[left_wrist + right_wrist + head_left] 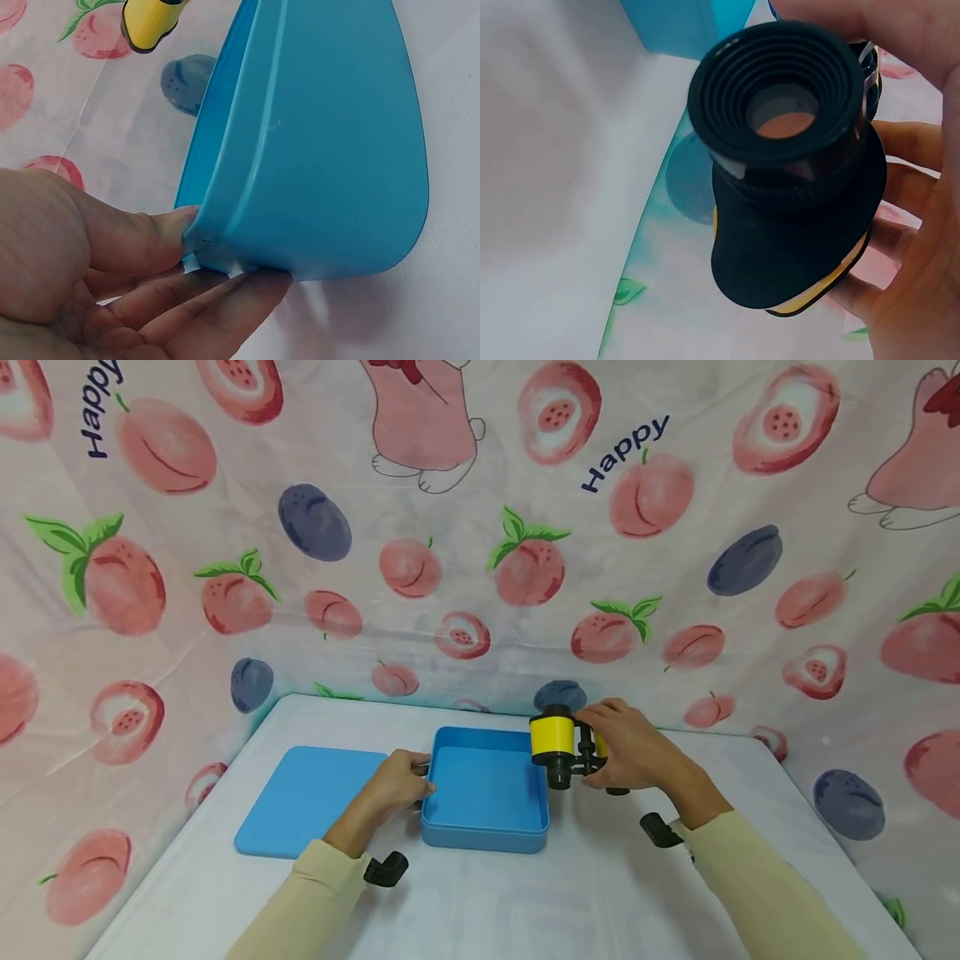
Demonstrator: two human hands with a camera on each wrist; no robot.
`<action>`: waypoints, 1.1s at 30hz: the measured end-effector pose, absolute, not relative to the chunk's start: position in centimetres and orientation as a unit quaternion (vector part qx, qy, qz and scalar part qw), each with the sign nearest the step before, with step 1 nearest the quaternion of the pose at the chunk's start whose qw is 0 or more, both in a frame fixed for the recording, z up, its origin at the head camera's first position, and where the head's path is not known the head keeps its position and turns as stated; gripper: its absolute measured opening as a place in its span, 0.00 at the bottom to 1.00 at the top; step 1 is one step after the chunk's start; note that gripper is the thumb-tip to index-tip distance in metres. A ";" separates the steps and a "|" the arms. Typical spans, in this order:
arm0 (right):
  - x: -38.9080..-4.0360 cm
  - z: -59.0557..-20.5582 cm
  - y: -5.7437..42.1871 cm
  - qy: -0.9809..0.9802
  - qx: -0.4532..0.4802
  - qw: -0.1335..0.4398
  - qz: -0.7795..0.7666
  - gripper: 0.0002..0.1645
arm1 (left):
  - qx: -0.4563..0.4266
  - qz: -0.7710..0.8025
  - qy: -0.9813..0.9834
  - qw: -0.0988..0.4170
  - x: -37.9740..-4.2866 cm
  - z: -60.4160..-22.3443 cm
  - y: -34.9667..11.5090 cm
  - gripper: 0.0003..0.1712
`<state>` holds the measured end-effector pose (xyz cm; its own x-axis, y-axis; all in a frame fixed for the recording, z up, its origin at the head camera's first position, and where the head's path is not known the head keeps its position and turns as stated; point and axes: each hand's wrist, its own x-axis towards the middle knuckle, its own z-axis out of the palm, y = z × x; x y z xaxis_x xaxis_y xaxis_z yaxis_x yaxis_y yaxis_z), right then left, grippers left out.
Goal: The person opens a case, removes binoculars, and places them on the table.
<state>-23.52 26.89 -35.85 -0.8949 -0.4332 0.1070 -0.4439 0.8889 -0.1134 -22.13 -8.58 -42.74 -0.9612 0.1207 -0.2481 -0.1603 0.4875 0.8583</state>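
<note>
A yellow-and-black pair of binoculars (552,737) is held by my right hand (628,745) just past the right wall of a blue box (483,839). Fingers and thumb grip one barrel, and the other overlaps the box's rim in the head view. The right wrist view has a black eyepiece (776,225) towards the camera, with fingers behind the barrel. At the box's left side, my left hand (397,779) holds its wall. In the left wrist view the thumb (142,240) presses by the rim, the fingers lying along the box's side (330,150). The box's inside shows its bare bottom.
A flat blue lid (311,797) lies left of the box, partly behind my left forearm. Both rest on a white-covered table (480,910). A fruit-printed cloth (465,527) hangs around the table's back and sides.
</note>
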 end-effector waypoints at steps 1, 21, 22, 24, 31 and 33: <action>-23.5 -35.9 27.0 -0.971 0.225 0.040 0.069 0.56 | -0.011 0.505 0.852 0.139 -22.1 -42.7 -8.6 0.34; -22.9 -36.1 30.2 -0.976 0.206 0.047 0.058 0.54 | -0.018 0.511 0.847 0.144 -22.3 -42.9 -8.4 0.34; -22.8 -36.1 30.4 -0.976 0.203 0.048 0.057 0.54 | -0.016 0.511 0.847 0.144 -22.4 -42.9 -8.4 0.34; -22.7 -36.2 30.9 -0.977 0.199 0.048 0.056 0.54 | -0.012 0.511 0.848 0.143 -22.4 -42.9 -8.4 0.34; -22.6 -37.0 32.1 -0.977 0.201 0.041 0.052 0.54 | -0.017 0.508 0.850 0.140 -22.2 -43.0 -8.5 0.34; -22.7 -37.2 32.3 -0.978 0.200 0.041 0.052 0.54 | -0.018 0.509 0.849 0.142 -22.2 -42.9 -8.6 0.34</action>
